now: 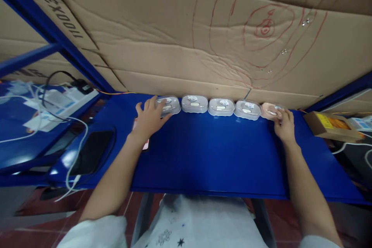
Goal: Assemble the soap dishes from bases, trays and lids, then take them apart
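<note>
A row of several clear, oval plastic cases with lids, round stickers and pale oblong patches stands along the back of the blue table [209, 155]. My left hand [149, 118] rests at the left end, fingers spread, with the forefinger and thumb touching the leftmost plastic case [172, 105]. At the other end, the fingers of my right hand [285, 126] curl round the edge of a pinkish plastic case [269, 111]. Between them sit more clear cases, among them a middle one [221, 107]. Under my left wrist a phone [145, 145] is partly hidden.
A cardboard wall [162, 27] with red drawn rings rises behind the table. To the left lie a black phone-like device [92, 153], white cables and a power strip [65, 108]. An open cardboard box [333, 126] stands at the right.
</note>
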{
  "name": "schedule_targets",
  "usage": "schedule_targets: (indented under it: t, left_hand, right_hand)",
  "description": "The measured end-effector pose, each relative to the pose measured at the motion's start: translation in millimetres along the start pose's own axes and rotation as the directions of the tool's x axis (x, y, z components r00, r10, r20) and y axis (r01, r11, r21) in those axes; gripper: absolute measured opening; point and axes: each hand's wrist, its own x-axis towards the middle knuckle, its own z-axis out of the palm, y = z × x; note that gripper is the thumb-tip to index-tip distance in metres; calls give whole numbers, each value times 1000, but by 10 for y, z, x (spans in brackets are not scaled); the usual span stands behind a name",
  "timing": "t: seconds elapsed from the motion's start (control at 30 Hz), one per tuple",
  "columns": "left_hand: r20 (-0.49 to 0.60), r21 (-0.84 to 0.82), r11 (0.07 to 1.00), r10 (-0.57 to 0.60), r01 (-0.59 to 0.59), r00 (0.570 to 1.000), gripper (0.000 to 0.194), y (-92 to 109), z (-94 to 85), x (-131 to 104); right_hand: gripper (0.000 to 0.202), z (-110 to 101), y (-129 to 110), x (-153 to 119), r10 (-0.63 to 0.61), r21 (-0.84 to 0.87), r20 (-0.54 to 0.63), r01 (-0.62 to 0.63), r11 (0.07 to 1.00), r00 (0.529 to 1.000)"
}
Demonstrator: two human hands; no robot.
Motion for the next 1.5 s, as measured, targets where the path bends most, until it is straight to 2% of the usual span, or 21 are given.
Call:
schedule_targets:
  t: [0.17, 0.23, 0.37, 0.57, 0.7, 0.87, 0.97, 1.1, 1.2, 1.37, 1.5]
  left_hand:
    - [165, -30, 1000, -4, 9, 986, 69, -154, 59, 11]
    - [188, -71, 997, 25, -12, 982, 65, -207, 67, 13]
    - [149, -125, 991, 54, -35, 987, 60, -248, 127, 26]
    - [64, -257, 965, 78, -59, 995, 60, -253, 355, 105]
    - [19, -308, 948, 91, -81, 996, 60, -220, 463, 123]
    - [-16, -331, 932, 151, -147, 988, 59, -81, 510, 125]
    - [-5, -341, 925, 178, -169, 984, 58, 53, 482, 122]
    - [22, -335, 921, 218, -198, 976, 58, 232, 391, 104]
    - [50, -325, 919, 251, -222, 967, 58, 288, 296, 70]
    - [159, -244, 952, 227, -185, 961, 59, 182, 85, -33]
    - [234, -175, 967, 222, -183, 947, 63, 38, -63, -74]
  right_hand:
    - [60, 77, 36, -49, 37, 13, -86, -36, 999, 996]
    - [64, 93, 8, -77, 43, 18, -100, -41, 999, 994]
    - [63, 89, -173, -117, -20, 39, -89, 24, 999, 996]
    - [53, 3, -488, -176, -200, 113, -83, 209, 971, 976]
    - [53, -32, -606, -221, -227, 138, -80, 236, 962, 971]
    - [48, -58, -801, -276, -251, 159, -47, 256, 954, 967]
    - [48, -118, -864, -268, -229, 177, -42, 233, 956, 973]
    - [40, -208, -831, -229, -148, 242, -52, 156, 958, 988]
    - [39, -207, -814, -236, -117, 254, -22, 119, 960, 993]
    - [39, -129, -867, -280, -148, 285, 35, 133, 949, 988]
    - [37, -166, -920, -277, -226, 327, 46, 199, 924, 973]
